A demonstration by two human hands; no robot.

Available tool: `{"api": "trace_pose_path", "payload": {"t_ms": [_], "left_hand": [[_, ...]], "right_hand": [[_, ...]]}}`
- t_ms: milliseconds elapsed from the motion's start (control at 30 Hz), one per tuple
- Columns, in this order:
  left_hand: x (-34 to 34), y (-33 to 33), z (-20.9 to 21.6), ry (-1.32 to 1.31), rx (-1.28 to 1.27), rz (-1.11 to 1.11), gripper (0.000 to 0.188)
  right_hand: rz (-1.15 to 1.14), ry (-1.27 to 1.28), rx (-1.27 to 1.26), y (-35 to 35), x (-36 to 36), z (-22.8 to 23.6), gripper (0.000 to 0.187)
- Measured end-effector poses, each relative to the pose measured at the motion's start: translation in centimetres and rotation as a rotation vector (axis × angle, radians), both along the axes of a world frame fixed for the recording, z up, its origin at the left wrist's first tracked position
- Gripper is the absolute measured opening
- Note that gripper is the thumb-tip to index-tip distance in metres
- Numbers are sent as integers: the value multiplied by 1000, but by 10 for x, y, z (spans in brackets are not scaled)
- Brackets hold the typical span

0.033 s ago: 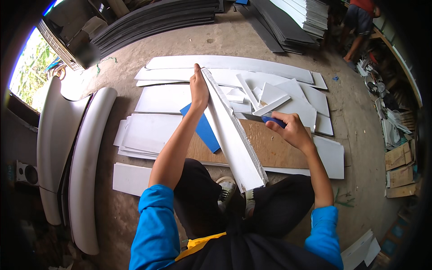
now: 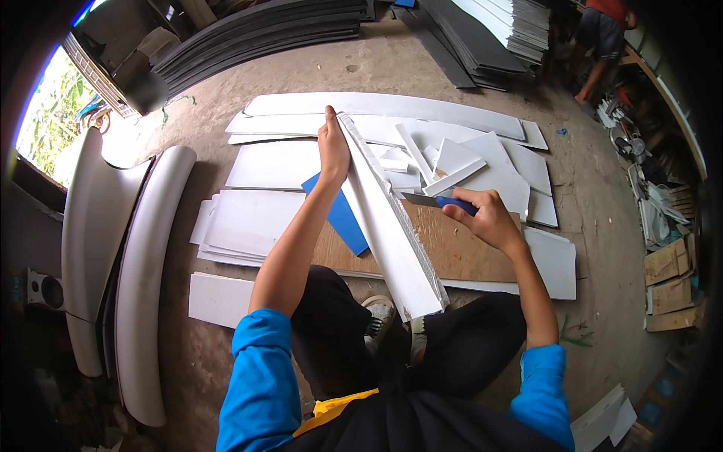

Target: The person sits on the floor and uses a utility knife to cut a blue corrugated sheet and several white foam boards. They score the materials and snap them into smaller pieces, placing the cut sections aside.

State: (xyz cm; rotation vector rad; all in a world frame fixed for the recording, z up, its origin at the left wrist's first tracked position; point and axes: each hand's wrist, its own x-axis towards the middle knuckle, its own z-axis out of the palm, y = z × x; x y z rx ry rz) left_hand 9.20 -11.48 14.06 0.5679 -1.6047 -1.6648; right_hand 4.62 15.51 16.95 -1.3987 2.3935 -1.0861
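Observation:
My left hand (image 2: 333, 147) grips the far end of a long white corrugated strip (image 2: 392, 233). The strip stands on edge and runs from that hand down to my shoes (image 2: 380, 320). My right hand (image 2: 488, 217) holds a blue-handled utility knife (image 2: 438, 201) with its blade against the strip's right side, about halfway along. Beneath lies a brown board (image 2: 463, 252), and a blue sheet (image 2: 340, 217) shows under my left forearm. Several white sheets and offcuts (image 2: 263, 166) cover the concrete floor around them.
Stacks of dark sheets (image 2: 263, 30) and white sheets (image 2: 516, 22) stand at the back. Another person (image 2: 602, 38) is at the far right. Curved white panels (image 2: 143, 279) lie on the left, cardboard boxes (image 2: 666, 264) on the right.

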Motion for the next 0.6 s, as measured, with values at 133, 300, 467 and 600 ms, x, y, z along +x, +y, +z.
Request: {"api": "trace_pose_path", "payload": {"t_ms": [133, 300, 467, 600], "left_hand": [[0, -4, -3, -26, 7, 1, 59], [0, -4, -2, -10, 11, -10, 59], [0, -4, -3, -48, 3, 8, 60], [-6, -1, -8, -88, -109, 28, 63]], "right_hand": [[53, 15, -21, -6, 3, -2, 57], [49, 29, -48, -6, 5, 2, 57], [101, -5, 36, -6, 7, 8, 55], [110, 58, -13, -11, 10, 4, 55]]}}
